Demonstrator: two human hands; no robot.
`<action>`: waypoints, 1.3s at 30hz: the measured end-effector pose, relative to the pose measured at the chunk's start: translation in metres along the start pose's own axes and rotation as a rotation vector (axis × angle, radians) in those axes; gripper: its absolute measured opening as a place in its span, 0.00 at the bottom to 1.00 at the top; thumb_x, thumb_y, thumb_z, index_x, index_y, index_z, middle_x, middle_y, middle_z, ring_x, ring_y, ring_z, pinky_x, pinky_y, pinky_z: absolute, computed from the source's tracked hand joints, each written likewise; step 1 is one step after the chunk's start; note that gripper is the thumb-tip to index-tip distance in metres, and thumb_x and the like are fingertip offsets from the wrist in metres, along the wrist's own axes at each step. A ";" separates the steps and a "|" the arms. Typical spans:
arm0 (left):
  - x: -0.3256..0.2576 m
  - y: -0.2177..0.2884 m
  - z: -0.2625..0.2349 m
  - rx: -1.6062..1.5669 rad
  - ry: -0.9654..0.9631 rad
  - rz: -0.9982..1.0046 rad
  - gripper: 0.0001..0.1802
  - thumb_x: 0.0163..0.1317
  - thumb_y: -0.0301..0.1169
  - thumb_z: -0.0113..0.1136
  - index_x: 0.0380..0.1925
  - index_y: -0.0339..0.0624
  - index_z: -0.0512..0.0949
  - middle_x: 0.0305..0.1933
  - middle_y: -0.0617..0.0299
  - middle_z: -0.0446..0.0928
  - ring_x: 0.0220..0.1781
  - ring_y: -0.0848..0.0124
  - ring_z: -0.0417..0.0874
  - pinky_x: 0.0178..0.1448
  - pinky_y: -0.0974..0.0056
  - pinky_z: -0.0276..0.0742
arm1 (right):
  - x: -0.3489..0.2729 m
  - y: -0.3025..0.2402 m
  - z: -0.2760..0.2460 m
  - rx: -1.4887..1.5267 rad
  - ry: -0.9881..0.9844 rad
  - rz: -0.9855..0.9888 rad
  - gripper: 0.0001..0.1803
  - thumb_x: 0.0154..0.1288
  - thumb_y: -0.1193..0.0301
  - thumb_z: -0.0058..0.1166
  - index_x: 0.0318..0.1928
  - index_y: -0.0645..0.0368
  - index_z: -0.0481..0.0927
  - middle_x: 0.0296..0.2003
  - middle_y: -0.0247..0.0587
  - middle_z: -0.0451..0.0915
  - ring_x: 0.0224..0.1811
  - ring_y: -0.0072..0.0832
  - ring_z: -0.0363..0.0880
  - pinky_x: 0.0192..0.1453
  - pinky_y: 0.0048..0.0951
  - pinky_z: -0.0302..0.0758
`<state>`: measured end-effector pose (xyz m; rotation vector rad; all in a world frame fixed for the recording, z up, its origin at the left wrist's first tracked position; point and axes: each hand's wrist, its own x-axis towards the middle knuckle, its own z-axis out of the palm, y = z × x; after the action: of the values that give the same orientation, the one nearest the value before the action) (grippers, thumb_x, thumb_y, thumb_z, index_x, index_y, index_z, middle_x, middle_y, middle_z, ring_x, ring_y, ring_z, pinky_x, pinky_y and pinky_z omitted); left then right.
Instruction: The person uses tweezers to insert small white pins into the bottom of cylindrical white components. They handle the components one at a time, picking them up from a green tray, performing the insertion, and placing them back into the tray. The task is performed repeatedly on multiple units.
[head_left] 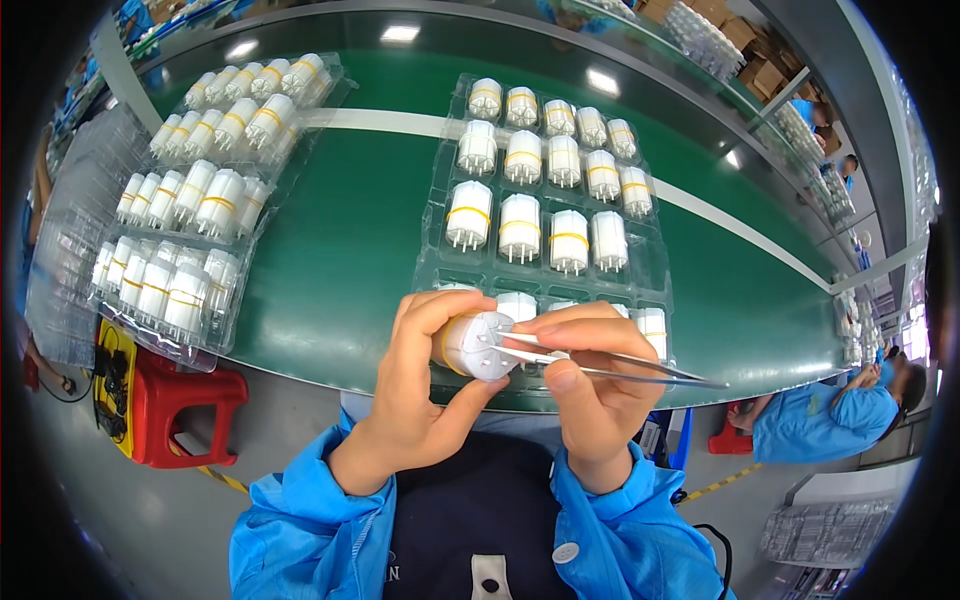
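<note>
My left hand (415, 385) is closed around a white cylindrical plug-like part (478, 345) with a yellow band, its pin face turned toward my right. My right hand (600, 375) pinches a pair of metal tweezers (640, 370), whose two tips reach the pin face of that part. Whether the tips grip anything there is too small to tell. Just beyond my hands, a clear plastic tray (432, 235) bears rows of similar white parts, pins toward me, many with yellow bands. My hands hide some of its nearest row.
Stacked clear trays (75, 250) hold more white parts on the left of the green conveyor table (330, 240). A red stool (190, 400) stands on the floor at left. Another person in blue (825, 420) sits at right. A metal frame (890, 120) rises along the right.
</note>
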<state>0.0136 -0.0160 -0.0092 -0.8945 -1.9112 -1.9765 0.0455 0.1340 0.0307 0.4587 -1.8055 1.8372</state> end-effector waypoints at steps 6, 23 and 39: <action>-0.001 0.002 -0.004 0.271 -0.075 0.091 0.36 0.47 0.17 0.65 0.60 0.32 0.68 0.54 0.46 0.70 0.54 0.51 0.70 0.60 0.54 0.65 | -0.005 0.001 0.001 0.017 0.032 -0.021 0.09 0.59 0.80 0.60 0.41 0.70 0.81 0.37 0.52 0.85 0.42 0.35 0.83 0.46 0.31 0.79; 0.001 -0.003 0.000 0.358 0.002 0.227 0.37 0.41 0.14 0.65 0.57 0.34 0.71 0.53 0.48 0.70 0.51 0.52 0.72 0.54 0.55 0.70 | -0.005 0.010 0.000 0.089 0.030 -0.014 0.06 0.60 0.81 0.60 0.39 0.69 0.81 0.36 0.52 0.85 0.38 0.33 0.84 0.44 0.30 0.79; 0.004 0.000 -0.007 0.344 -0.073 0.175 0.38 0.38 0.14 0.65 0.57 0.35 0.73 0.51 0.49 0.71 0.50 0.53 0.73 0.53 0.56 0.70 | 0.013 -0.002 -0.008 -0.212 -0.138 -0.090 0.07 0.56 0.80 0.64 0.37 0.67 0.83 0.33 0.50 0.85 0.34 0.35 0.85 0.37 0.28 0.80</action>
<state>0.0089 -0.0217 -0.0067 -1.0049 -2.0490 -1.4764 0.0368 0.1432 0.0393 0.5873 -2.0112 1.5665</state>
